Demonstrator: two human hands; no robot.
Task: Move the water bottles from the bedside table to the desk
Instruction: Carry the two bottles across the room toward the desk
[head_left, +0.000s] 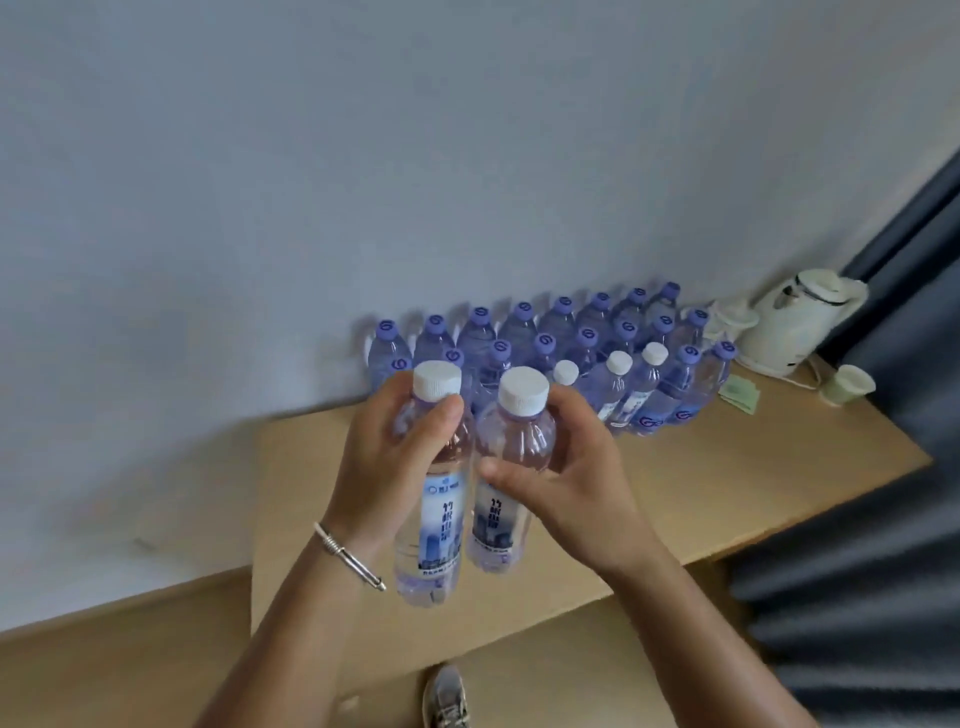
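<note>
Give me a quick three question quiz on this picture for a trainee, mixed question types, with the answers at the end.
1. True or false: each hand holds one white-capped bottle.
2. Multiple choice: the kettle stands A) at the desk's right end, B) on the floor, C) among the bottles.
3. Fill in: the bracelet is on the ___ wrist.

Key
1. True: the left hand grips the left bottle, the right hand grips the right bottle.
2. A, beside the purple-capped bottles.
3. Left.
</note>
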